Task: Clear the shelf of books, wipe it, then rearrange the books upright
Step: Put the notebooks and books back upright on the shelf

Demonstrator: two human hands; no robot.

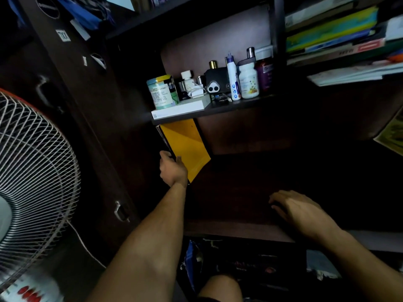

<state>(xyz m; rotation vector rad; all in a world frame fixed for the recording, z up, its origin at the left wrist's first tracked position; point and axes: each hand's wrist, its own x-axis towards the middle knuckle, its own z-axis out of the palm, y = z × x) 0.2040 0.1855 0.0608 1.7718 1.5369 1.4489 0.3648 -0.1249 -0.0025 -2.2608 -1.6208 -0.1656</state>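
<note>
The left hand grips a yellow book upright at the shelf's far left; the right hand rests open, well right.

Both forearms are bare from elbow to wrist; no sleeve, watch, or band is visible. The left hand and right hand are ungloved and carry no rings. At 6 o'clock, a bare knee is visible, with a dark garment edge just below it.
</note>
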